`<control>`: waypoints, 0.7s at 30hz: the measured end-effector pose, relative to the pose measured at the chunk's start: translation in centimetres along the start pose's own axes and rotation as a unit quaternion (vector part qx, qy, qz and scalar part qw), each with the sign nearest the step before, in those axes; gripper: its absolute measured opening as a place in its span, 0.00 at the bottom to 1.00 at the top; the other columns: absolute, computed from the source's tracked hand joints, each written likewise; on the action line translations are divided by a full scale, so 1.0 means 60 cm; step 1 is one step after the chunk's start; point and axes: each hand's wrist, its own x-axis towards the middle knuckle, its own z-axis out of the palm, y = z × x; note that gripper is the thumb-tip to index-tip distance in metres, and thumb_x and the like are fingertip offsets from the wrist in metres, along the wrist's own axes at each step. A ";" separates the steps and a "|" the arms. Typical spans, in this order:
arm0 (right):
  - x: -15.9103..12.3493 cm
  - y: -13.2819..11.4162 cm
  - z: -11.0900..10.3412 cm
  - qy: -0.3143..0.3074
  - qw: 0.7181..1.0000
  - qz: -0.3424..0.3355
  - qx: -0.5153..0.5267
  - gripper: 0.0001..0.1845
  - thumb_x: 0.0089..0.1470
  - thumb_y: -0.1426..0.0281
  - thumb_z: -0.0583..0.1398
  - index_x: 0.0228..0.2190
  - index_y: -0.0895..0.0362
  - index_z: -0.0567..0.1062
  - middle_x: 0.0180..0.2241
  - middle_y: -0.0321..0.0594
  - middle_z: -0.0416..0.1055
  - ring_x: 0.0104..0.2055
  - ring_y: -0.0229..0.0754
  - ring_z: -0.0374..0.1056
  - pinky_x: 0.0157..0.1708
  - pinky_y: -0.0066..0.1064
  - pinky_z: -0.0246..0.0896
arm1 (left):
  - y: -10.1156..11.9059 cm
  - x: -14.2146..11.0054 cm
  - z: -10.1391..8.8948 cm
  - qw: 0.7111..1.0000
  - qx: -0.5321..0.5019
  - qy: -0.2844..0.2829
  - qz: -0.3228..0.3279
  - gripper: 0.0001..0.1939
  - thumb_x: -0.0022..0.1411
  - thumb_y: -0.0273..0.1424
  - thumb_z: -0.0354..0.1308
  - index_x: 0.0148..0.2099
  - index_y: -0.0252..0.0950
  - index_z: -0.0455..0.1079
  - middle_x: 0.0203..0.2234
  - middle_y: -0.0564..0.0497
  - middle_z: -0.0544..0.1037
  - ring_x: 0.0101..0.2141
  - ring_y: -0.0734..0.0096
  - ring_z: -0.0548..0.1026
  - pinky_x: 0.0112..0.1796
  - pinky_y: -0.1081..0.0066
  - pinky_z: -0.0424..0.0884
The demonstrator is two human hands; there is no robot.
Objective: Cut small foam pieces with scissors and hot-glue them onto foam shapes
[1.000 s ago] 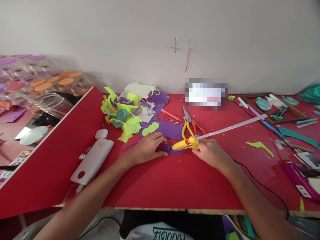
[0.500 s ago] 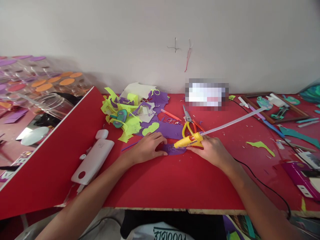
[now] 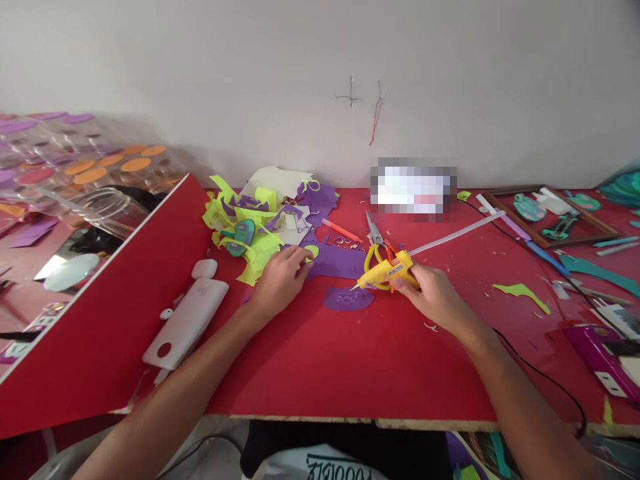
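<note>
My right hand [image 3: 434,290] grips a yellow hot glue gun [image 3: 387,270], a long clear glue stick [image 3: 455,232] trailing from its back. The gun's nozzle points left, just above a purple cutout [image 3: 335,300] lying flat on the red table. Clear glue lines show on that cutout. My left hand [image 3: 283,280] is closed at the lime-green cutout [image 3: 313,251], fingertips on its edge; the hand hides most of this piece. Under and beside it spreads a purple sheet [image 3: 340,260]. Yellow-handled scissors [image 3: 374,233] lie behind the gun.
Lime and purple scraps [image 3: 255,247] pile up at the back left. A white power bank [image 3: 187,323] lies beside the slanted red board [image 3: 125,300]. On the right are a brown frame [image 3: 605,235], a purple power strip [image 3: 600,360] and a black cord [image 3: 540,380]. A blurred screen [image 3: 414,190] leans on the wall.
My left hand has left the purple cutout and moved up and left onto the lime-green one. My right hand has drawn the glue gun slightly right, uncovering the purple cutout.
</note>
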 end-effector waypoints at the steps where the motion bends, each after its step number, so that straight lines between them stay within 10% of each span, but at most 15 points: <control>1: 0.002 0.003 -0.004 0.003 1.000 0.018 -0.003 0.27 0.66 0.44 0.51 0.30 0.53 0.69 0.20 0.39 0.71 0.20 0.43 0.67 0.22 0.31 0.54 | -0.005 0.002 -0.004 0.999 0.033 0.015 -0.036 0.09 0.72 0.30 0.51 0.47 0.37 0.72 0.40 0.47 0.79 0.40 0.62 0.77 0.44 0.63 0.67; 8: 0.006 0.034 -0.024 0.024 0.991 0.124 -0.038 0.29 0.66 0.44 0.48 0.22 0.51 0.59 0.14 0.36 0.63 0.18 0.40 0.60 0.23 0.32 0.46 | -0.028 0.006 -0.021 0.964 0.232 -0.028 -0.130 0.13 0.71 0.37 0.54 0.51 0.35 0.73 0.46 0.40 0.78 0.50 0.47 0.75 0.46 0.55 0.64; 21: 0.010 0.047 -0.035 -0.023 0.964 0.237 -0.116 0.31 0.68 0.48 0.47 0.20 0.53 0.66 0.18 0.43 0.70 0.21 0.43 0.63 0.25 0.34 0.44 | -0.033 0.009 -0.019 0.969 0.171 -0.080 -0.161 0.08 0.71 0.36 0.54 0.43 0.37 0.70 0.45 0.42 0.76 0.49 0.50 0.74 0.47 0.56 0.65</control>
